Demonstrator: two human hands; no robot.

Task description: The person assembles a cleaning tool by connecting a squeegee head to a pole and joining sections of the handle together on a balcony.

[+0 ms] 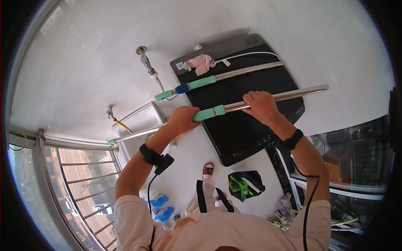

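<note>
A: Where are the hands?
B: Near the centre, set well apart on one pole (205, 114). The left hand (183, 117) is wrapped round it at the left end of a green grip; the right hand (261, 107) clasps bare metal right of that grip.
A: How does the pole run?
B: Slantwise, from a green tip at middle left, over the black washer (222, 140), to a metal end past the washer's right edge.
A: Anything close by?
B: A second pole (240, 72) lies across the washer, just above the first in the frame. Near it, at upper centre, is a pink cloth (200, 64).
A: And farther out?
B: A tap (144, 61) at upper left, a white sink (140, 119) beneath, a window (86, 167) at lower left, and a black tray (258, 176) of green things below centre.
</note>
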